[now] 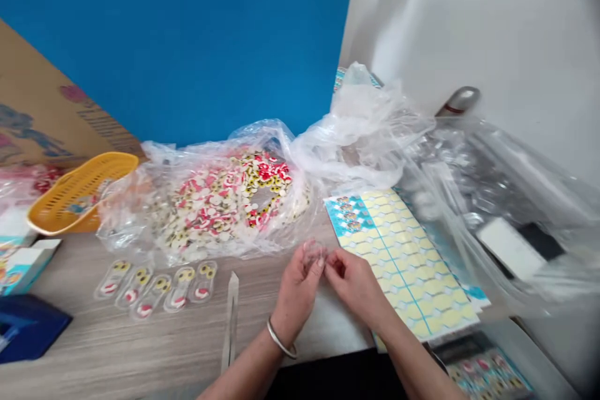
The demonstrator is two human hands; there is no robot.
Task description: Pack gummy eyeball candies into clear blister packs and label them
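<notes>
Near the table's front middle, my left hand (300, 281) pinches a small clear plastic piece (313, 250) between thumb and fingers. My right hand (354, 278) is beside it, its fingers closed at the right edge of the same piece; whether they grip it is hard to see. Beyond them an open clear bag (225, 200) holds many small red, white and yellow discs. To the left, several clear oval plastic pieces (154, 294) with yellow and red discs lie in a row. Under my right forearm is a stack of yellow and blue printed sheets (398, 250).
Tweezers (230, 319) lie left of my hands. At the left are a yellow basket (79, 190), a dark blue object (35, 328) and a cardboard box (56, 106). Clear plastic bags and a white block (510, 249) are on the right. A tray of finished-looking pieces (487, 372) is at lower right.
</notes>
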